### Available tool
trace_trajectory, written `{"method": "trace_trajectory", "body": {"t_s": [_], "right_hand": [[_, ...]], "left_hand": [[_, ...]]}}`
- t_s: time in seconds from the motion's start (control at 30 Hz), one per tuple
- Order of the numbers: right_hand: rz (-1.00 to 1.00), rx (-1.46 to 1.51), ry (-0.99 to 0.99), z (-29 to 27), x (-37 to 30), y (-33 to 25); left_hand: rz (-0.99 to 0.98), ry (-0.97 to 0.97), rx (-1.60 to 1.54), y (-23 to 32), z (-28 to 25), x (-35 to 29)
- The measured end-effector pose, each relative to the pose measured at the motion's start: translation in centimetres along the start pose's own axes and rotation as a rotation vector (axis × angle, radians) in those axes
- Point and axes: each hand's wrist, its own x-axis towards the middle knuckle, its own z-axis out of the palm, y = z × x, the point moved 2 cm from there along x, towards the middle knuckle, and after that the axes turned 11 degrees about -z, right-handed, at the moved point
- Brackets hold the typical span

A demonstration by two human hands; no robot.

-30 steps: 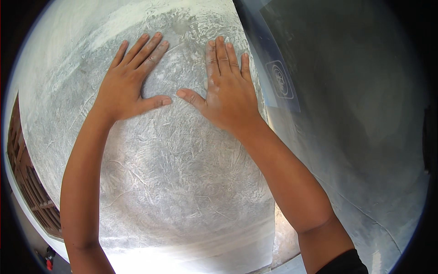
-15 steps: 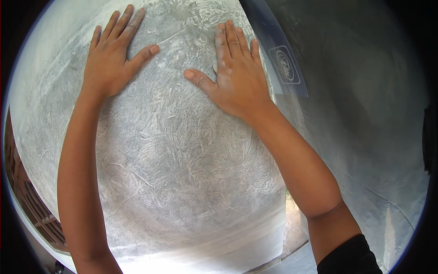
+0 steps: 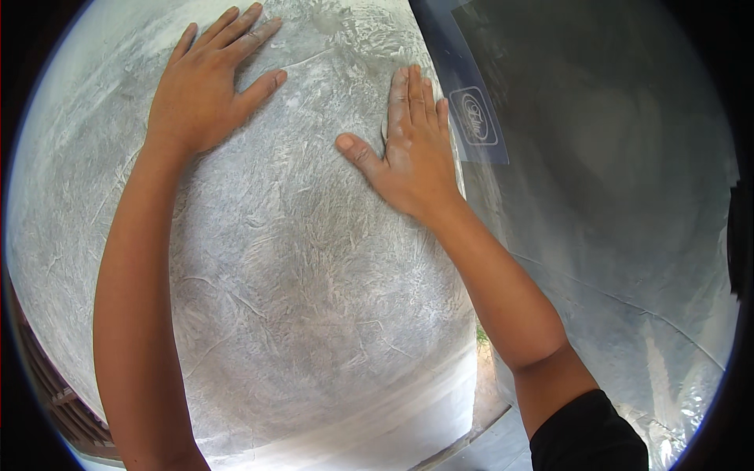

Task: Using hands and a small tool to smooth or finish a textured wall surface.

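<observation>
A large sheet with a grey-white, powdery, wrinkled surface fills the middle of the view. My left hand lies flat on its upper left part, fingers stretched out and thumb apart. Near the sheet's right edge, my right hand also rests palm down, with its fingers straight and close together and the thumb spread. White powder coats the fingers of both hands, more heavily on the right. A thin pale edge shows beside the right index finger; what it belongs to is hidden under the hand.
Right of the sheet hangs or lies a dark grey, creased plastic-like surface. A dark blue translucent panel with a pale emblem borders the sheet at the upper right. Brown slats show at the lower left, and a strip of ground at the lower right.
My right hand has slid down and a little to the right along the sheet's edge. The left hand has shifted slightly right, still flat. The view has moved a little.
</observation>
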Motion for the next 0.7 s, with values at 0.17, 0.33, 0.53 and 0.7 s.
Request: {"method": "trace_trajectory", "body": {"t_s": [0.17, 0.33, 0.53, 0.7], "right_hand": [[-0.196, 0.035, -0.229, -0.5, -4.8, -3.1], [0.056, 0.062, -0.033, -0.7, 1.1, 2.2], [-0.184, 0.077, -0.227, -1.0, -4.1, -2.6], [0.046, 0.042, -0.061, -1.0, 1.3, 2.9]], "left_hand": [[0.0, 0.002, 0.08, -0.2, 0.0, -0.5], [-0.025, 0.021, 0.032, 0.3, 0.5, -0.2], [-0.057, 0.014, 0.043, -0.6, 0.8, -1.0], [-0.043, 0.042, 0.0, 0.3, 0.6, -0.2]]}}
